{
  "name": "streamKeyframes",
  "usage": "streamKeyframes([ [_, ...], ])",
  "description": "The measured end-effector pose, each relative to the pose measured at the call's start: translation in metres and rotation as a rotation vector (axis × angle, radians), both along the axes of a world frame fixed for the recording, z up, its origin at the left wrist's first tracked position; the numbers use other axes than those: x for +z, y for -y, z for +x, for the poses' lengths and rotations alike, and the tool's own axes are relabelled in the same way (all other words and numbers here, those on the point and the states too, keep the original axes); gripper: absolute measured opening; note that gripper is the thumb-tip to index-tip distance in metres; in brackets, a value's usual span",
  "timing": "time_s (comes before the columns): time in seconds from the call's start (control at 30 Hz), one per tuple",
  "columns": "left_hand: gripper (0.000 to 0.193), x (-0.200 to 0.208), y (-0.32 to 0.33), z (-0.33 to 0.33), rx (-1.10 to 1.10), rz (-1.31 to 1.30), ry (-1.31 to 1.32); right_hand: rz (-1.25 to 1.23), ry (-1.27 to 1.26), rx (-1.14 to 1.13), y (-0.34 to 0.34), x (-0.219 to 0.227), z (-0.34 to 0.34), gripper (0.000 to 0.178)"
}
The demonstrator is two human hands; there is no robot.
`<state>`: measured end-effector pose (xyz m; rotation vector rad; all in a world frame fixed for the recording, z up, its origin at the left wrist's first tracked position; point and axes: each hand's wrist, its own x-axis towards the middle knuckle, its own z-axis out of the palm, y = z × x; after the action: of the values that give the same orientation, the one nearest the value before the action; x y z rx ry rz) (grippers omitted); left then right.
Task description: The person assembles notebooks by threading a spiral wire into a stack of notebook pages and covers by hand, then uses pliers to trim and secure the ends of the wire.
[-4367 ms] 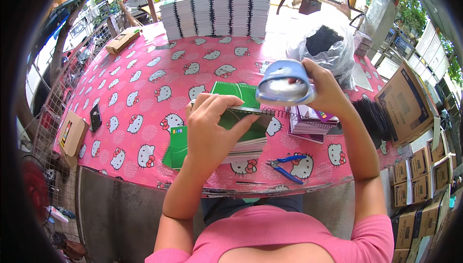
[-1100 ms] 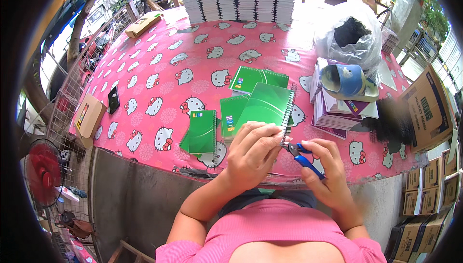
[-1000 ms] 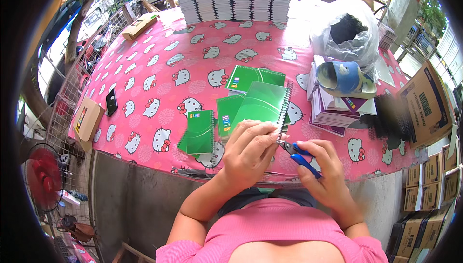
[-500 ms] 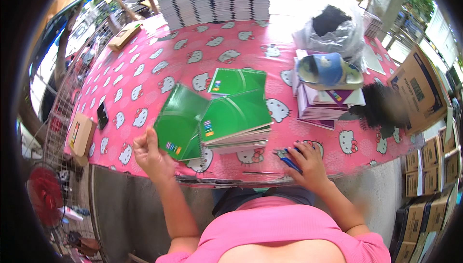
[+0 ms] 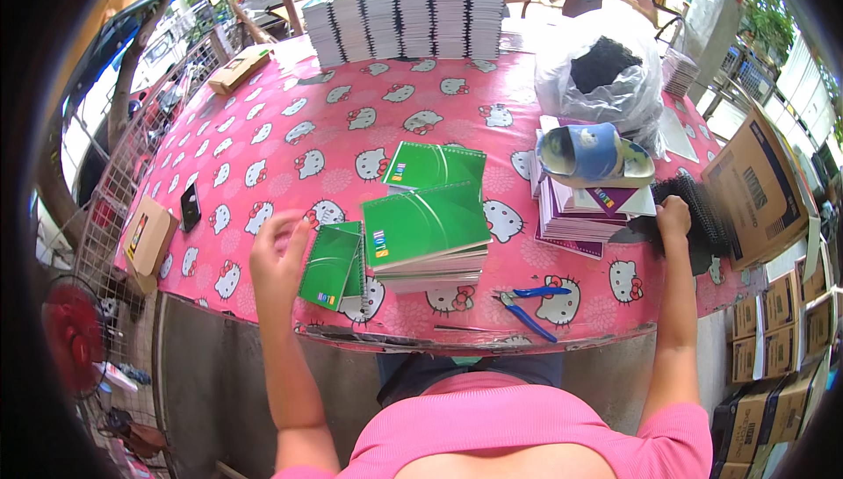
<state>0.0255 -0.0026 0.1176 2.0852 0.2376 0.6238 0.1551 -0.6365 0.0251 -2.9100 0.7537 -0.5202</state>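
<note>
My left hand (image 5: 279,255) is raised at the left, fingers curved and apart, holding nothing. Beside it two green notebooks (image 5: 329,270) lie overlapping on the table. To their right stands a stack of green notebooks (image 5: 428,226), with another green notebook (image 5: 436,165) showing behind it. My right hand (image 5: 674,218) reaches far right into a pile of black spiral binding coils (image 5: 702,216), fingers closed around part of it; how many coils it holds is hidden. Blue-handled cutting pliers (image 5: 531,305) lie open near the front edge, touched by neither hand.
A blue patterned slipper (image 5: 590,156) rests on purple notebooks (image 5: 575,216). Behind are a clear plastic bag (image 5: 606,84) and rows of bound books (image 5: 408,22), with a person in pink beyond. A carton (image 5: 760,189) stands right; a phone (image 5: 190,207) and small box (image 5: 149,237) lie left.
My left hand has let go of a green notebook, now lying flat on another. My right hand has left the pliers on the table and moved right to the black coils.
</note>
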Motion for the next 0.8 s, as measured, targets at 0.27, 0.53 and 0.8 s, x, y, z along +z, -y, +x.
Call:
streamKeyframes([
  [0.27,0.027,0.064,0.095,0.086,-0.727,0.515,-0.510,-0.052,0.210,0.119,0.007,0.022,0.014,0.019],
  [0.53,0.019,0.093,0.098,0.066,-0.670,0.287,-0.260,-0.093,0.204,0.131,0.011,0.042,-0.001,0.019],
  [0.8,0.021,0.065,0.109,0.007,-0.319,0.657,0.326,0.810,0.639,0.739,-0.178,0.153,-0.114,0.028],
])
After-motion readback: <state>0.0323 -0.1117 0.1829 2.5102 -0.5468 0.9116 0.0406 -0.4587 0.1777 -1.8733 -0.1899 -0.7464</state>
